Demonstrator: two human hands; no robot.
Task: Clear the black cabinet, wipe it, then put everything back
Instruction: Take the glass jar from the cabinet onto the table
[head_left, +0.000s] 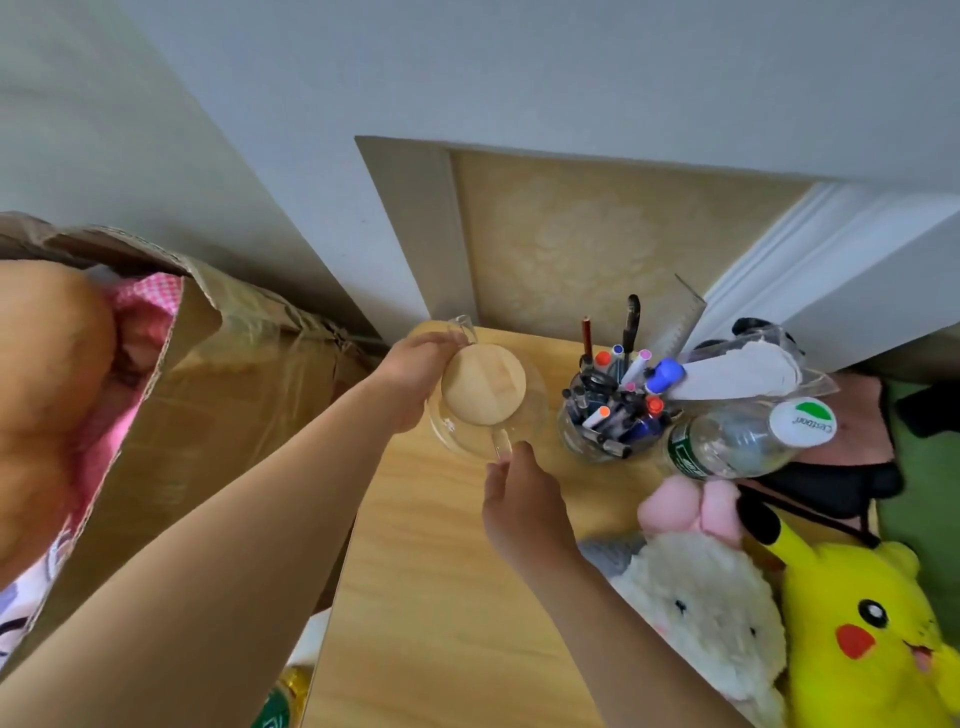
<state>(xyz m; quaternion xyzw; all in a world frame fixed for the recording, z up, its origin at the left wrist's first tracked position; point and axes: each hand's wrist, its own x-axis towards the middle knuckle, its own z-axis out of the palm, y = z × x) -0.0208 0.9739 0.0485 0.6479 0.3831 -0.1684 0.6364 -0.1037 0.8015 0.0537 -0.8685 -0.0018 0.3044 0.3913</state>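
**At frame centre: glass teapot (535, 410) between both hands**

Far left we see an open cardboard box (208, 389). Our left hand (415, 376) curls round the teapot's left rim at the table's (441, 597) back-left corner. Our right hand (519, 499) reaches its handle, grip unclear. Rightward crowd a pen jar (597, 421), a bottle (727, 441) capped "C'estbon", and plush toys (857, 623). Bare tabletop lies lower centre.

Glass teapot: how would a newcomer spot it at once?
Start at the light wooden table. At its far left corner, left of the pen jar, is the glass teapot, gripped by the left hand. Only it has a round wooden lid.
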